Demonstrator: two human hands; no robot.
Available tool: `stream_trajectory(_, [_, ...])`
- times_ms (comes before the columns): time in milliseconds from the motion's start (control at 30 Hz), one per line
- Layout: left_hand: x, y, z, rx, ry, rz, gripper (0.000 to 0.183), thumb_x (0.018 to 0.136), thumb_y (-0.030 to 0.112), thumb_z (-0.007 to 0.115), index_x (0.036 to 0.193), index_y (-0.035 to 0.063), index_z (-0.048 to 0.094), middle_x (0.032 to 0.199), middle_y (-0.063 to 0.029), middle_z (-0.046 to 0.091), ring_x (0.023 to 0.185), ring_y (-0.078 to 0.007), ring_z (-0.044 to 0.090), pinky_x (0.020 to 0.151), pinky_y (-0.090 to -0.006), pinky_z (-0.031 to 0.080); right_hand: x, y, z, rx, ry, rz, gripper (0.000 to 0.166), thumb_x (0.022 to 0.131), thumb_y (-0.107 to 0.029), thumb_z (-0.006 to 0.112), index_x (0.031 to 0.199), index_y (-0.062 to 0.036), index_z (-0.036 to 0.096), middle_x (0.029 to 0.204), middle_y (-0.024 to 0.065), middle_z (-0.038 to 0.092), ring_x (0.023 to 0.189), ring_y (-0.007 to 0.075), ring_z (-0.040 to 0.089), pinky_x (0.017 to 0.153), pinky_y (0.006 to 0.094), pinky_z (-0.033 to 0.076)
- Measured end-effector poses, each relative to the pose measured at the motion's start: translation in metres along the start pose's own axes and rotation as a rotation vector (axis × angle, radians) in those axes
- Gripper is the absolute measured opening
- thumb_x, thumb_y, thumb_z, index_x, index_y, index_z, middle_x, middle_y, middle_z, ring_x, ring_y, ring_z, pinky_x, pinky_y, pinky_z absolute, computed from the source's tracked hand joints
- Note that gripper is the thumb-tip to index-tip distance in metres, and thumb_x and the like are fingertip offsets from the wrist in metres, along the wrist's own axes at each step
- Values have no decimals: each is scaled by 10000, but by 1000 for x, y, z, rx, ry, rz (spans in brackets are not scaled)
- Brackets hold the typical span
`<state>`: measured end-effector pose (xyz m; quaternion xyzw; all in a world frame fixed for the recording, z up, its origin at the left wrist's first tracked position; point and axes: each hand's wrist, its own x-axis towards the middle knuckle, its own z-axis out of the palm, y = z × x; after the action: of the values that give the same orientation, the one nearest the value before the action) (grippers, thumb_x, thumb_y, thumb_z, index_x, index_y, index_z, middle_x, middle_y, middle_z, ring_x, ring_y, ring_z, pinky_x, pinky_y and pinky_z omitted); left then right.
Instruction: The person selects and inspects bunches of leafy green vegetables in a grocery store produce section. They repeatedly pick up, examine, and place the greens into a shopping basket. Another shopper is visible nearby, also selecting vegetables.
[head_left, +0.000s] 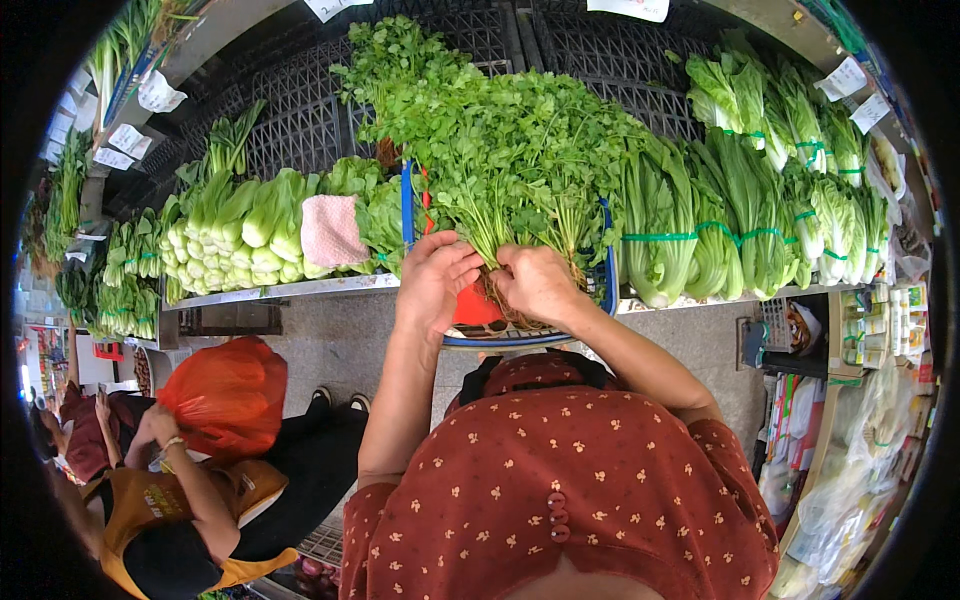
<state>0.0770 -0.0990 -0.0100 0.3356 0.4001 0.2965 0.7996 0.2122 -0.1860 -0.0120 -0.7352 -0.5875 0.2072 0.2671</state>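
Observation:
Bunches of fresh coriander (525, 142) fill a blue-rimmed basket (408, 202) in front of me and spill over its far side. My right hand (536, 279) is closed around the stem ends of one bunch (486, 234), with its roots hanging below the fingers. To the left of those stems, my left hand (437, 276) is loosely curled, palm towards the bunch. Its fingertips come close to the stems; whether they touch is unclear. Under the hands, something red (477, 306) shows inside the basket.
Left of the basket are stacked bok choy (225, 232) and a pink cloth (332, 229). Leafy greens tied with green bands (660, 225) stand at the right. Black crates (300, 120) lie behind. A co-worker (180, 517) at lower left holds an orange-red bag (229, 397).

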Motion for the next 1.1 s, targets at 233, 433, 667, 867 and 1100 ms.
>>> stream_trajectory(233, [5, -10, -3, 15, 30, 1, 331, 796, 71, 573, 1087, -13, 441, 921, -132, 597, 807, -231, 608, 694, -333, 489, 3, 22, -5, 562, -49, 204, 103, 775, -92, 615, 803, 3, 641, 627, 96, 605, 539, 153, 538, 533, 300, 438])
stream_trajectory(433, [7, -14, -6, 56, 7, -36, 383, 799, 64, 569, 1128, -13, 389, 924, -128, 585, 795, -222, 606, 678, -323, 492, -2, 26, -12, 850, 31, 252, 81, 828, -43, 576, 790, 18, 613, 672, 1, 572, 585, 60, 475, 532, 212, 393])
stream_trajectory(667, [5, -12, -3, 38, -7, -48, 362, 794, 37, 564, 1109, -3, 389, 878, -124, 592, 774, -215, 606, 663, -317, 497, 2, 31, 9, 719, -7, 212, 123, 792, -98, 597, 793, 18, 637, 623, 45, 588, 562, 102, 500, 518, 277, 403])
stream_trajectory(867, [9, -11, -3, -11, -53, -59, 201, 790, 26, 569, 971, 4, 486, 805, -104, 603, 692, -205, 603, 627, -313, 501, 2, 26, 9, 730, -59, 248, 161, 792, -117, 592, 827, 34, 635, 644, 93, 613, 580, 136, 541, 552, 298, 435])
stream_trajectory(1100, [26, -20, -13, 26, -124, -103, 135, 772, 2, 585, 895, 27, 537, 794, -90, 618, 673, -192, 603, 624, -300, 497, 3, 22, 12, 722, -119, 253, 123, 793, -99, 610, 794, 24, 621, 641, 65, 593, 554, 121, 520, 510, 287, 411])
